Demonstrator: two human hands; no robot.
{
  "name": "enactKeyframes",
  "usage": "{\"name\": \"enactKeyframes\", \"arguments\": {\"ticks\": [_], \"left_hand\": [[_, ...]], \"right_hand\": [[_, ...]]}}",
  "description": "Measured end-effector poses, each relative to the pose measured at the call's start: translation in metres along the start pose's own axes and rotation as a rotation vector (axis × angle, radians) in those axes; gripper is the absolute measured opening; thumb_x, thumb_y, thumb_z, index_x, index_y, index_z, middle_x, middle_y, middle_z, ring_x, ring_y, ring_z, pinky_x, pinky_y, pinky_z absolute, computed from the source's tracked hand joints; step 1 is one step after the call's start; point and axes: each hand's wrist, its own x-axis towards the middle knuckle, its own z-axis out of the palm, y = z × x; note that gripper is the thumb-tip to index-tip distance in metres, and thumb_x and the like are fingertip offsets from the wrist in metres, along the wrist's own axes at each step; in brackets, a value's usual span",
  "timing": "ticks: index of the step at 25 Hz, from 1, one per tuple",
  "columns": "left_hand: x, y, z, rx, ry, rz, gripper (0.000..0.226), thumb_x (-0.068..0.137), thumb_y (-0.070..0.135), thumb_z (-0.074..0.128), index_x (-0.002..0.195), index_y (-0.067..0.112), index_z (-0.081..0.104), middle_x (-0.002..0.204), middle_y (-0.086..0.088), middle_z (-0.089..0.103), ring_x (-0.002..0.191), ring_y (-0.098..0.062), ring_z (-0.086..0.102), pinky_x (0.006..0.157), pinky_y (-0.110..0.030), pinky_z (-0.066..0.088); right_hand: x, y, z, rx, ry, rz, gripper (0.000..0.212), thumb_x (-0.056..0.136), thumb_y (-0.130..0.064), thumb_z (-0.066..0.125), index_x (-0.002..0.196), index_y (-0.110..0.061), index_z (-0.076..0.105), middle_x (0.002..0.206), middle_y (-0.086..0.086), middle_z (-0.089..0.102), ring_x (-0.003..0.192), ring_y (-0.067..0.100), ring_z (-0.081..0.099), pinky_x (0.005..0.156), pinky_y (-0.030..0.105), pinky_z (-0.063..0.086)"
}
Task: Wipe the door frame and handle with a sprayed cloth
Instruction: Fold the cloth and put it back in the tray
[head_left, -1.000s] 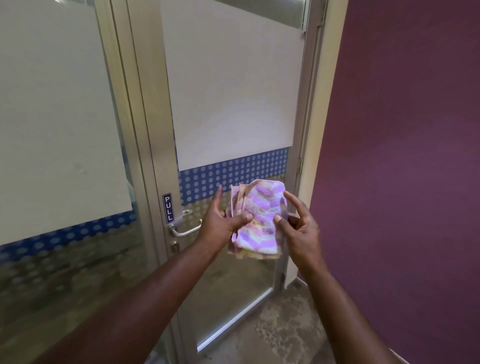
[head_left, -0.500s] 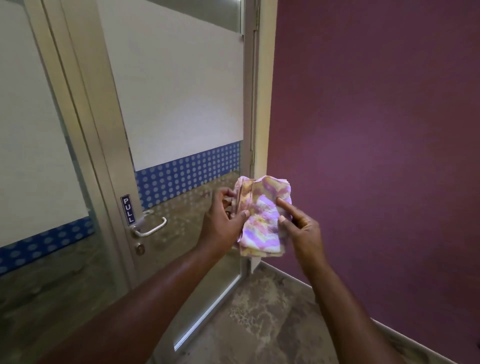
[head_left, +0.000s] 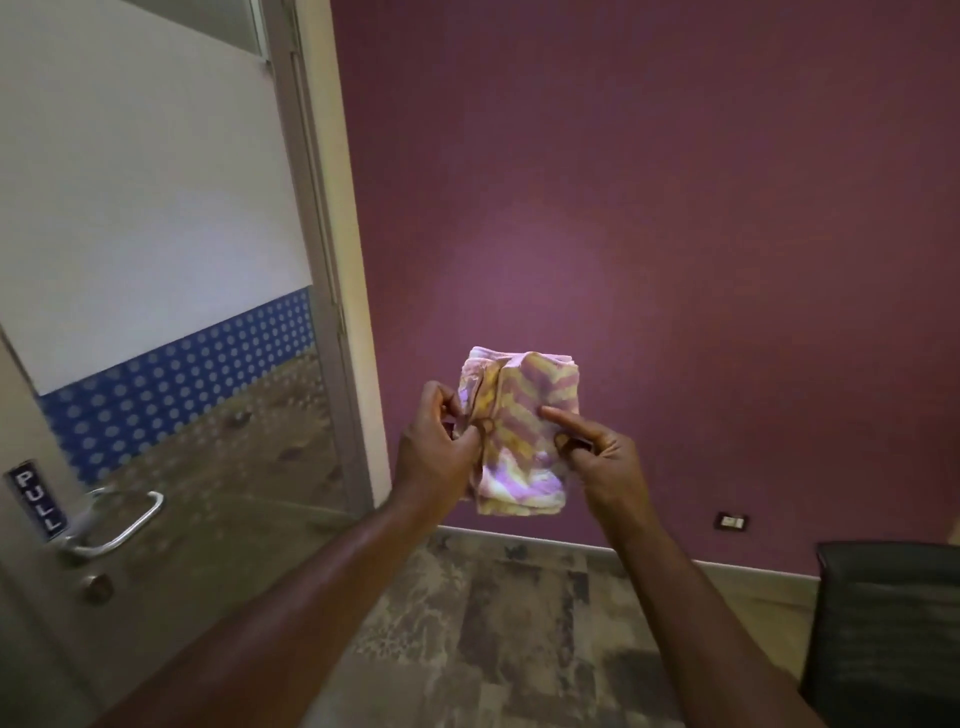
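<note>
both hands grip one folded striped cloth (head_left: 519, 436) in mid-air: left hand (head_left: 434, 452) pinching its left edge, right hand (head_left: 602, 462) its right edge, forefinger extended. left, one door handle (head_left: 117, 525) beside a "pull" label (head_left: 36, 499); door frame (head_left: 322, 270) beyond.

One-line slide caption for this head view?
Both hands, left and right, hold a folded striped cloth beside the door handle.

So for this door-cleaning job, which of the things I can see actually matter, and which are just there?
Part of the job:
- cloth, held by left hand and right hand
- door handle
- door frame

Just there:
- PULL sign
- black chair
- wall socket
- purple wall
</note>
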Motion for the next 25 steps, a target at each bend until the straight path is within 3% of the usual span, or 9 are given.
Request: {"name": "enactKeyframes", "arguments": {"ticks": [2,4,6,9,13,17,19,22,25], "left_hand": [[-0.010,0.008,0.014,-0.112,-0.143,0.060,0.042,0.097,-0.001,0.066,0.094,0.040,0.062,0.092,0.015,0.070,0.087,-0.007,0.073,0.063,-0.025,0.062],[-0.016,0.019,0.030,-0.197,-0.214,0.149,0.058,0.096,-0.014,0.060,0.101,0.043,0.072,0.105,0.014,0.071,0.102,-0.010,0.073,0.085,-0.032,0.064],[-0.019,0.028,0.048,-0.189,-0.257,0.206,0.058,0.093,-0.020,0.059,0.113,0.033,0.073,0.115,0.011,0.064,0.109,-0.012,0.068,0.096,-0.030,0.060],[-0.021,0.042,0.073,-0.074,-0.439,0.136,0.060,0.089,-0.009,0.075,0.142,0.018,0.062,0.119,0.001,0.056,0.113,-0.019,0.064,0.092,-0.015,0.055],[-0.022,0.062,0.108,-0.055,-0.666,0.110,0.091,0.076,0.002,0.091,0.153,0.026,0.050,0.131,-0.003,0.047,0.122,-0.019,0.060,0.096,-0.030,0.062],[-0.033,0.078,0.159,-0.025,-0.710,0.272,0.100,0.072,0.001,0.094,0.154,0.031,0.046,0.121,0.004,0.044,0.109,-0.008,0.055,0.089,-0.005,0.050],[-0.038,0.081,0.186,0.018,-0.763,0.355,0.102,0.071,0.006,0.095,0.153,0.041,0.045,0.120,0.007,0.043,0.107,-0.001,0.051,0.090,0.000,0.042],[-0.051,0.084,0.221,0.107,-0.847,0.330,0.097,0.066,0.025,0.099,0.147,0.049,0.052,0.120,0.011,0.043,0.109,-0.003,0.054,0.092,-0.011,0.051],[-0.070,0.088,0.254,0.209,-0.863,0.307,0.078,0.066,0.037,0.095,0.134,0.047,0.059,0.113,0.010,0.046,0.102,-0.008,0.058,0.083,-0.021,0.052]], "right_hand": [[-0.017,-0.010,-0.016,-0.043,0.032,-0.001,0.053,0.096,0.015,0.052,0.118,-0.026,0.076,0.122,-0.003,0.075,0.110,0.012,0.067,0.088,0.026,0.058],[-0.032,-0.021,-0.034,-0.093,0.047,-0.020,0.050,0.096,0.010,0.059,0.127,-0.027,0.071,0.133,-0.004,0.071,0.120,0.014,0.066,0.089,0.024,0.057],[-0.045,-0.031,-0.052,-0.125,0.046,-0.027,0.054,0.092,0.006,0.069,0.136,-0.025,0.067,0.137,-0.005,0.070,0.126,0.018,0.065,0.092,0.028,0.058],[-0.064,-0.046,-0.084,-0.120,0.010,0.030,0.081,0.080,0.005,0.082,0.151,-0.021,0.052,0.145,0.002,0.064,0.126,0.023,0.067,0.095,0.043,0.060],[-0.074,-0.065,-0.136,-0.300,0.033,0.066,0.100,0.072,0.005,0.086,0.156,-0.026,0.044,0.147,0.001,0.059,0.125,0.022,0.067,0.097,0.044,0.059],[-0.083,-0.075,-0.192,-0.484,0.096,0.087,0.089,0.063,0.000,0.088,0.139,-0.037,0.058,0.132,-0.004,0.066,0.110,0.007,0.071,0.084,0.022,0.058],[-0.090,-0.075,-0.219,-0.607,0.144,0.078,0.078,0.062,0.000,0.087,0.127,-0.039,0.066,0.124,-0.008,0.070,0.103,0.005,0.071,0.080,0.015,0.055],[-0.102,-0.073,-0.253,-0.647,0.145,0.091,0.064,0.064,-0.004,0.087,0.122,-0.028,0.074,0.119,-0.015,0.075,0.105,0.000,0.070,0.083,0.014,0.053],[-0.119,-0.070,-0.282,-0.631,0.181,0.131,0.050,0.059,-0.021,0.086,0.105,-0.036,0.077,0.104,-0.017,0.078,0.091,-0.005,0.070,0.075,0.009,0.050]]}}
